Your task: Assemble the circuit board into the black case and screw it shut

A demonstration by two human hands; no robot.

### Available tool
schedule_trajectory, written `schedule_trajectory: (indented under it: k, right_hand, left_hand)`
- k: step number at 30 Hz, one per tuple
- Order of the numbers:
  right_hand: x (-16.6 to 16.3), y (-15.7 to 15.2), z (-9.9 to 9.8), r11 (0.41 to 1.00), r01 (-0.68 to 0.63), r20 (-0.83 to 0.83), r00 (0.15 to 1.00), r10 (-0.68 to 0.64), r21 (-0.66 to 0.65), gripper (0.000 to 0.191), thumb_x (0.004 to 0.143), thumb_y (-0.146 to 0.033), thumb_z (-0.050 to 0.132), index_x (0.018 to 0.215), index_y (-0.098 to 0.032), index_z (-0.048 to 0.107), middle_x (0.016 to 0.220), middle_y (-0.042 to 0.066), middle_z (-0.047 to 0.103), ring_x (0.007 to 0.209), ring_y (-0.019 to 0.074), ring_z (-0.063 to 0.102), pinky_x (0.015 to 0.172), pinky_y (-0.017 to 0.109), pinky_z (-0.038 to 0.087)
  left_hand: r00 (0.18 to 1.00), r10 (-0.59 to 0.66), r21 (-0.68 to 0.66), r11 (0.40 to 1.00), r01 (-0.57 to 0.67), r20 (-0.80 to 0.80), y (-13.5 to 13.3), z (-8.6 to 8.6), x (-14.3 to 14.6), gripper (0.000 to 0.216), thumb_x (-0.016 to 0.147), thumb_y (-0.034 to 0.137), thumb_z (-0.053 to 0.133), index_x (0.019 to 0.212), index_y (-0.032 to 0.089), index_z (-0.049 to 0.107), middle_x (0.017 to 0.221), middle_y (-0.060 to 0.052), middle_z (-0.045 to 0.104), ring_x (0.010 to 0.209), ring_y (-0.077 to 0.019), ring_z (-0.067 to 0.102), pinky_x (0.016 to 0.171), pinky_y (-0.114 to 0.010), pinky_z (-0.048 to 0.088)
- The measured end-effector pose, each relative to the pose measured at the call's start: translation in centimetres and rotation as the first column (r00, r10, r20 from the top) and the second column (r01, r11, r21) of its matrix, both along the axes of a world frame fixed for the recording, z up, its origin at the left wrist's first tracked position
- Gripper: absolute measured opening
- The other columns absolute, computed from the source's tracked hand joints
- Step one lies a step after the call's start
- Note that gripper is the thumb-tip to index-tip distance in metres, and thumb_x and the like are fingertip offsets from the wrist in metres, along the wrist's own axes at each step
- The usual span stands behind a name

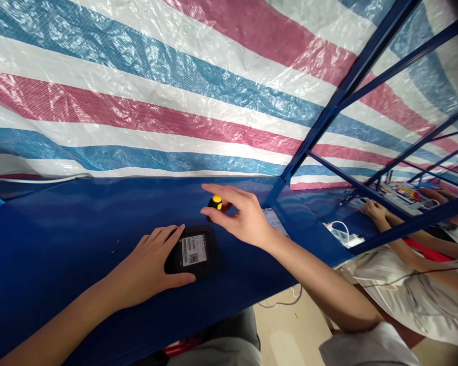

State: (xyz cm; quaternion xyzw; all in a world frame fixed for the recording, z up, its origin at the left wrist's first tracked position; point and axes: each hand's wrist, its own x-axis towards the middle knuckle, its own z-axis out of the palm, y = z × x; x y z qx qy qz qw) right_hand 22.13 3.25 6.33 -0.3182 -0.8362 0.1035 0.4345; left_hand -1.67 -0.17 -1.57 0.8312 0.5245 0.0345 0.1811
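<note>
A flat black box [211, 254] with a white barcode label [194, 250] lies on the blue table. My left hand [152, 264] steadies it from the left, the thumb along the near edge and the fingers at the far edge. Above the box's far right corner, my right hand [240, 211] holds a screwdriver [216, 203] with a black and yellow handle between thumb and fingers. The handle's end faces up at me, and the shaft is hidden beneath it. Two tiny bits that look like screws [115, 246] lie on the table left of my left hand.
A lit phone [275, 221] lies behind my right forearm. A white power strip [343, 234] sits farther right, past a blue metal frame [316, 127]. Other people's hands [374, 209] are at the table beyond. Striped plastic sheeting [156, 112] hangs along the back edge.
</note>
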Motion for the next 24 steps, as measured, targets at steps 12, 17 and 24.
schedule_trajectory:
  k: [12,17,24]
  right_hand:
    - [-0.5,0.3,-0.4,0.997,-0.080,-0.019,0.997,0.080,0.011,0.039,0.095,-0.021,0.053,0.135,-0.022,0.057,0.112,0.007,0.068,0.097,0.0169,0.065,0.088,0.032,0.056]
    - [-0.4,0.8,-0.3,0.997,-0.080,-0.072,0.994,0.081,0.021,0.027,0.093,-0.026,0.061,0.120,-0.023,0.067,0.099,0.006,0.068,0.086,0.0155,0.065,0.078,0.030,0.057]
    - [-0.5,0.7,-0.9,0.993,-0.109,-0.121,0.987,0.105,-0.035,0.036,0.096,-0.022,0.055,0.131,-0.022,0.059,0.109,0.007,0.067,0.094,0.0150,0.066,0.080,0.028,0.058]
  left_hand:
    - [0.999,-0.010,0.108,0.994,0.005,0.041,0.1,-2.0,-0.9,0.103,0.078,0.081,0.052,0.159,0.029,0.015,0.160,-0.008,0.033,0.144,-0.0406,0.031,0.109,-0.057,0.038]
    - [0.998,-0.021,0.143,0.990,0.013,0.058,0.2,-2.5,-1.1,0.101,0.078,0.079,0.054,0.159,0.031,0.015,0.160,-0.007,0.035,0.144,-0.0400,0.032,0.109,-0.057,0.038]
    - [0.998,-0.007,0.127,0.992,-0.001,0.057,0.2,-2.4,-1.1,0.101,0.077,0.079,0.055,0.158,0.033,0.015,0.160,-0.007,0.035,0.143,-0.0399,0.033,0.109,-0.057,0.038]
